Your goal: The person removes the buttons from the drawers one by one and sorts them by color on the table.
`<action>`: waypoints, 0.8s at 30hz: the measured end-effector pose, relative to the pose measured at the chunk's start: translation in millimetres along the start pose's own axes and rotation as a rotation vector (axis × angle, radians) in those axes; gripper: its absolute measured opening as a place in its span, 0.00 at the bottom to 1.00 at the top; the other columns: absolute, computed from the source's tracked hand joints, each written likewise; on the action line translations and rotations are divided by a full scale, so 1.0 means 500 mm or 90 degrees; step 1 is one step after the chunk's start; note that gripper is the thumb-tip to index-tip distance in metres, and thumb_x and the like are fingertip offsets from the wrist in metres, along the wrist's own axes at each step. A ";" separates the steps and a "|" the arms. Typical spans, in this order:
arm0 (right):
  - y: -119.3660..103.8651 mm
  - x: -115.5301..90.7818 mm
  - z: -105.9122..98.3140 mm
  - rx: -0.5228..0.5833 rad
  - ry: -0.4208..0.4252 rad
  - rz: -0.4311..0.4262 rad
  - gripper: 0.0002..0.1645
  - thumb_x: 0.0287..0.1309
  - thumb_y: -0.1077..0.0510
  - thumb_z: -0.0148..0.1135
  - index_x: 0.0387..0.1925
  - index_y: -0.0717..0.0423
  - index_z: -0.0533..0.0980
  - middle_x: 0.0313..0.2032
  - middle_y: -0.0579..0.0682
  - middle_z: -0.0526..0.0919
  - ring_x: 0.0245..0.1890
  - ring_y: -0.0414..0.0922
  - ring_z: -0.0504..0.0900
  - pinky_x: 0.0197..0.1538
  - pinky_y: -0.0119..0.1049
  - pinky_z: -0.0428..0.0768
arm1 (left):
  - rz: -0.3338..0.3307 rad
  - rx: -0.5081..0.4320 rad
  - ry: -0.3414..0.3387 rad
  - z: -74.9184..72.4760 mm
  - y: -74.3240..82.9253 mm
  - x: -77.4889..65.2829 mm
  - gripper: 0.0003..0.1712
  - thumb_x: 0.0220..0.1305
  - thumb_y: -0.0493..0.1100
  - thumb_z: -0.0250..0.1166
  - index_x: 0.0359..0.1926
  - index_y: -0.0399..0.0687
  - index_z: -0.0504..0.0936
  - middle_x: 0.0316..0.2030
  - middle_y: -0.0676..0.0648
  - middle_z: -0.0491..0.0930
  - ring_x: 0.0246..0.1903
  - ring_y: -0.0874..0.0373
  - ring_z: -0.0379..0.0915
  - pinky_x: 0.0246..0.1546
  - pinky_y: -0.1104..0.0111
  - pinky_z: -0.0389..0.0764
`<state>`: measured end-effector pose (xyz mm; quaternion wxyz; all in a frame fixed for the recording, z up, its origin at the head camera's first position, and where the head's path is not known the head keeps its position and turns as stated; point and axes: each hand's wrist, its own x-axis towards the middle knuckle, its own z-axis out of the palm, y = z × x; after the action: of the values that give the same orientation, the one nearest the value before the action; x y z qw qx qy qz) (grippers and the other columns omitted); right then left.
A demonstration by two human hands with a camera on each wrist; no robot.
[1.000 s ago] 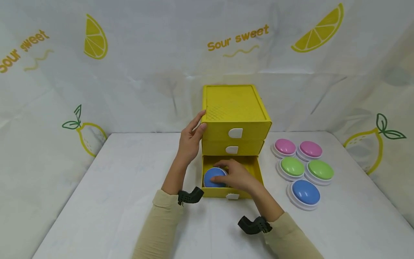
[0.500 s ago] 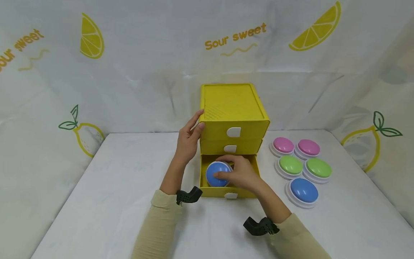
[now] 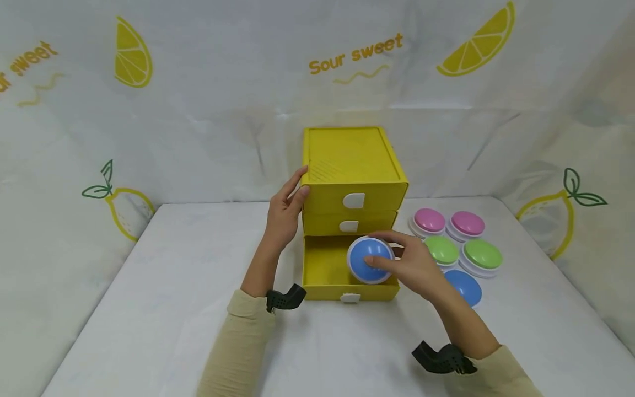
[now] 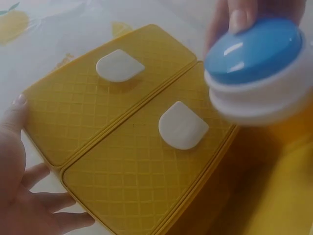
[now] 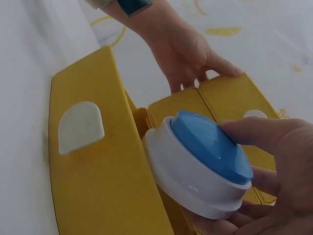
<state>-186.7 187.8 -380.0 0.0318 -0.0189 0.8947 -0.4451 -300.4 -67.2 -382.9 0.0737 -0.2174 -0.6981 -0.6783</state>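
Observation:
My right hand (image 3: 415,266) pinches a round push button (image 3: 363,252) with a blue dome and white base, thumb on the dome and fingers behind the base. It is held tilted over the right part of the pulled-out bottom drawer (image 3: 322,293). That drawer belongs to a yellow three-drawer cabinet (image 3: 354,157) with white tabs. My left hand (image 3: 284,216) rests on the cabinet's left side, near the top front corner, its fingers extended in the left wrist view. The upper two drawers are closed.
To the cabinet's right stand two pink buttons (image 3: 429,220), two green buttons (image 3: 483,253) and another blue button (image 3: 464,286), which my right forearm partly covers. A white lemon-print sheet (image 3: 223,110) hangs behind the white table (image 3: 198,264).
My right hand has lifted the blue push button from the left part of the bottom drawer and carried it rightward and slightly up. The left hand has stayed on the cabinet.

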 end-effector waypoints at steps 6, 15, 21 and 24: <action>0.030 -0.033 -0.054 -0.009 0.046 0.040 0.39 0.61 0.41 0.69 0.69 0.51 0.71 0.69 0.61 0.73 0.63 0.66 0.78 0.57 0.56 0.83 | 0.000 -0.003 -0.007 0.001 0.000 0.002 0.27 0.78 0.50 0.54 0.74 0.67 0.67 0.75 0.58 0.63 0.50 0.60 0.77 0.43 0.75 0.76; 0.111 -0.073 -0.128 -0.028 0.110 0.051 0.37 0.66 0.43 0.65 0.70 0.55 0.70 0.67 0.64 0.73 0.62 0.65 0.77 0.46 0.21 0.81 | 0.000 -0.011 -0.002 -0.002 0.001 -0.005 0.27 0.78 0.49 0.54 0.74 0.64 0.68 0.75 0.58 0.63 0.56 0.60 0.78 0.49 0.78 0.78; 0.193 -0.106 -0.193 -0.024 0.147 0.098 0.39 0.68 0.42 0.62 0.73 0.55 0.66 0.69 0.65 0.68 0.53 0.46 0.84 0.41 0.23 0.83 | 0.006 -0.020 -0.005 0.002 0.000 0.000 0.27 0.78 0.48 0.54 0.75 0.63 0.67 0.76 0.57 0.63 0.62 0.52 0.77 0.51 0.77 0.79; 0.232 -0.121 -0.223 -0.009 0.161 0.125 0.38 0.67 0.41 0.63 0.73 0.50 0.67 0.64 0.50 0.72 0.43 0.22 0.76 0.38 0.20 0.82 | 0.005 -0.018 -0.005 0.001 0.001 0.000 0.27 0.79 0.47 0.53 0.75 0.62 0.67 0.76 0.57 0.63 0.64 0.51 0.76 0.53 0.77 0.79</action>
<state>-135.2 350.3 -402.9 -0.0374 0.1247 0.8924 -0.4321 -300.4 -66.5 -382.6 0.0705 -0.2240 -0.6877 -0.6869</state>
